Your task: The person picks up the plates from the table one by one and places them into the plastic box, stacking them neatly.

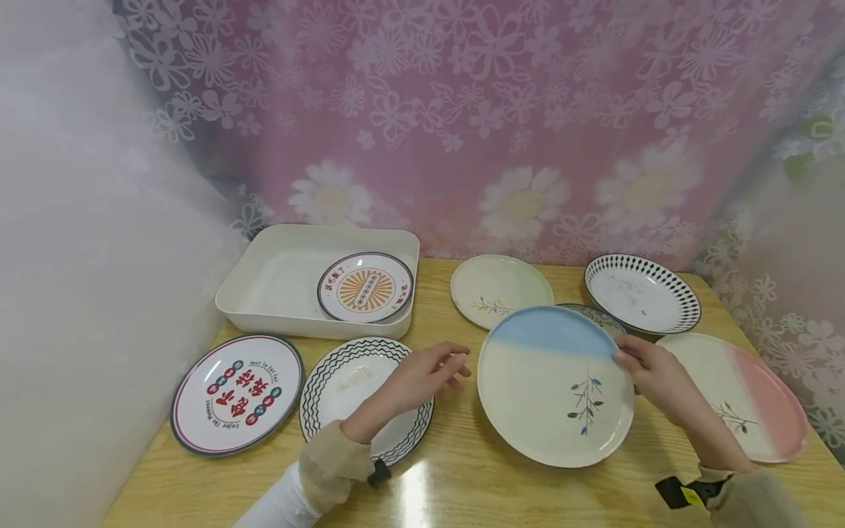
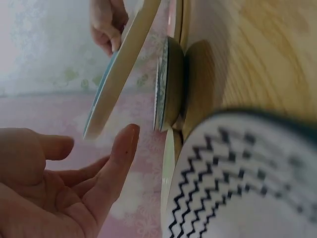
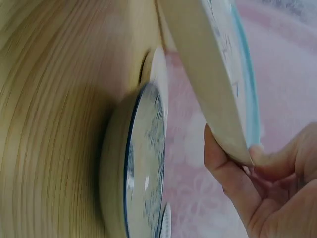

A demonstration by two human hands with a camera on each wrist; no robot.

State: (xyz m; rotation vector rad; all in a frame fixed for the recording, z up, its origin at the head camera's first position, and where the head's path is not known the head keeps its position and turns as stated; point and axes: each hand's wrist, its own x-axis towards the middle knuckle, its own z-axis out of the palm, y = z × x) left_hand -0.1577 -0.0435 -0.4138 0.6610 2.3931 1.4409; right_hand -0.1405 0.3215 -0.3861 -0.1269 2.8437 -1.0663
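My right hand (image 1: 656,374) pinches the right rim of a cream plate (image 1: 541,403) with a blue band and a leafy sprig, thumb on top and fingers beneath. In the right wrist view this plate (image 3: 208,74) is tilted and raised above the table. My left hand (image 1: 422,378) is held in the air left of the plate, its fingers loosely bent and holding nothing. Below the left forearm lies a white plate with black zigzag lines (image 1: 337,389). Partly hidden behind the lifted plate is a blue-patterned bowl (image 3: 143,168) on the table.
A white bin (image 1: 254,293) at the back left holds a plate with a sunburst print (image 1: 366,287). Around the wooden table (image 1: 455,469) lie a red-lettered plate (image 1: 238,396), a cream-green plate (image 1: 495,282), a diamond-rimmed dish (image 1: 640,293) and a cream-pink plate (image 1: 746,396).
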